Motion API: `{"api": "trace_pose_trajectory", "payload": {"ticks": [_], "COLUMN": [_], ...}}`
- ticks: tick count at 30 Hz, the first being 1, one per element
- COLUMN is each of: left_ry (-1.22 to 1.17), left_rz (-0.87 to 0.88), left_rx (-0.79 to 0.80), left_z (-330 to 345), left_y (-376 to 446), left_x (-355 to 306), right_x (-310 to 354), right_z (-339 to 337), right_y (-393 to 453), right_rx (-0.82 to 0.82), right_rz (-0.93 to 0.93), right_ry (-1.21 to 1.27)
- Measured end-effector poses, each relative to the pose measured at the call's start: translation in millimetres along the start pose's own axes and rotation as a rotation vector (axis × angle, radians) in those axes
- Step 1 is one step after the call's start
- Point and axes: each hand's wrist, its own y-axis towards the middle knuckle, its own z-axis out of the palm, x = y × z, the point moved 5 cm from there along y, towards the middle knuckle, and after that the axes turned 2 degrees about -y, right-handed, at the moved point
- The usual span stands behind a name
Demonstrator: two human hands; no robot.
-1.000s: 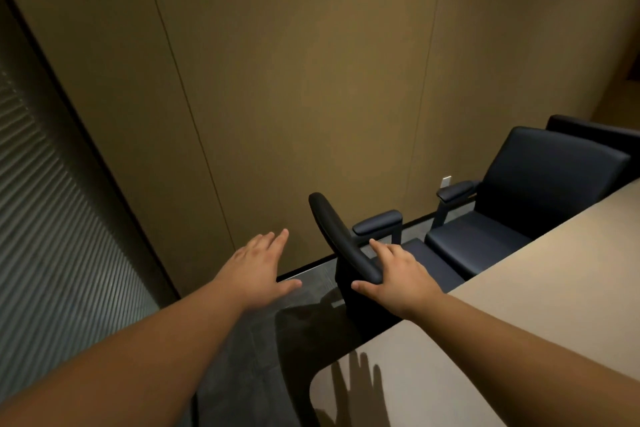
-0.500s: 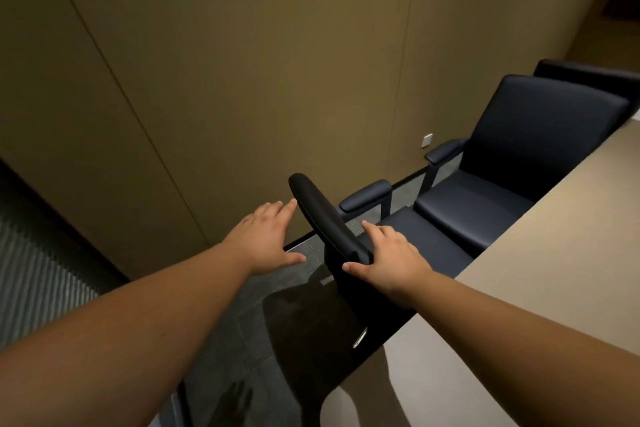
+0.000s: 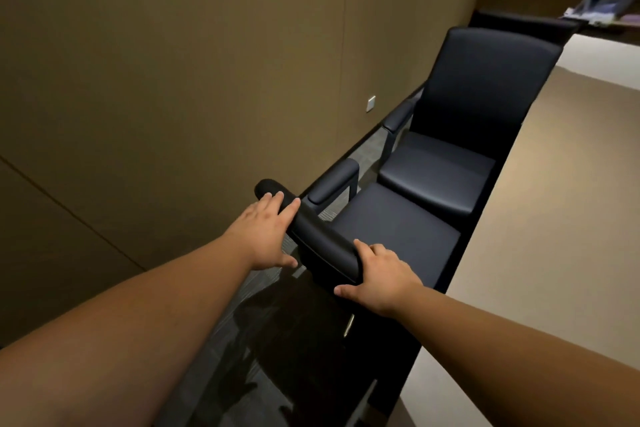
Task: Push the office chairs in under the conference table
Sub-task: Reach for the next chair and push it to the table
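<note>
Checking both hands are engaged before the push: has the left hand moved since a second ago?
Yes. The left hand has gone forward onto the chair's backrest top; earlier it hovered short of it.

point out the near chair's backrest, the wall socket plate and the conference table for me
near chair's backrest [image 3: 320, 241]: head view, top edge between the hands.
wall socket plate [image 3: 371, 103]: head view, centre of the plate.
conference table [image 3: 540, 253]: head view, bare tabletop.

Tan panelled walls [image 3: 173, 62] are filling the left and far side, thin seams running across them. A small white socket [image 3: 371, 104] is sitting low on the wall. Dark grey carpet [image 3: 263, 288] is showing near, shadows lying over it. Dim warm light is falling from above.
</note>
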Motion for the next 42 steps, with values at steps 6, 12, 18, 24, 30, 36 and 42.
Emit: {"api": "trace_pose_trajectory", "payload": {"ticks": [6, 12, 18, 24, 30, 36, 42], "left_ry": [0.127, 0.163, 0.223, 0.278, 0.267, 0.251, 0.253], "left_rz": [0.058, 0.229, 0.545, 0.681, 0.734, 0.761, 0.776], "left_rx": [0.109, 0.137, 0.047, -0.004, -0.055, -0.087, -0.076], "left_z": [12.6, 17.6, 14.6, 14.3, 22.7, 19.4, 17.7], "left_y": [51.4, 83.2, 108.9, 126.7, 135.7, 139.3, 132.9], "left_x": [0.9, 2.0, 13.7, 22.3, 30.7, 30.2, 20.1], "right_x": [-10.0, -11.9, -1.5, 14.3, 20.6, 19.7, 9.8], "right_z": [9.3, 13.3, 10.2, 4.8, 8.5, 7.3, 7.2], "right_y": [16.5, 18.2, 24.2, 25.6, 24.2, 25.6, 16.6], "right_rx": [-0.004, -0.053, -0.093, -0.140, -0.166, -0.205, -0.232], "right_rz": [0.024, 0.014, 0.060, 0.141, 0.197, 0.186, 0.272], "right_ry": [0.003, -0.012, -0.044, -0.153, -0.238, -0.257, -0.272]}}
